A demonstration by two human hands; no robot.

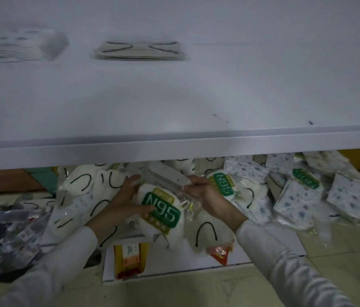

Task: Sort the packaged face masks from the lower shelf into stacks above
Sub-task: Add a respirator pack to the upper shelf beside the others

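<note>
— Where is the pack being handled?
— The N95 mask pack (161,210), white with a green label, is held over the heap on the lower shelf (174,262), just below the front edge of the upper shelf (174,103).
— Which hand has it?
— Both. The left hand (126,202) grips its left side, thumb laid across the label and fingers (130,180) reaching up along the edge. The right hand (207,196) pinches the clear wrapper at the pack's top end, its fingers (193,181) curled onto the plastic.
— What lies around it?
— A second N95 pack (222,185) lies just beside the right hand. Blue-patterned mask packs (296,202) pile up to the right, white masks with black ear loops (79,185) to the left, and dark packs (8,229) farther left. A yellow-and-orange box (130,258) lies below the held pack.
— And above?
— Two stacks sit on the upper shelf, well apart. A flat stack with black loops (140,50) is in the middle, and a blurred stack (17,45) is at the left.
</note>
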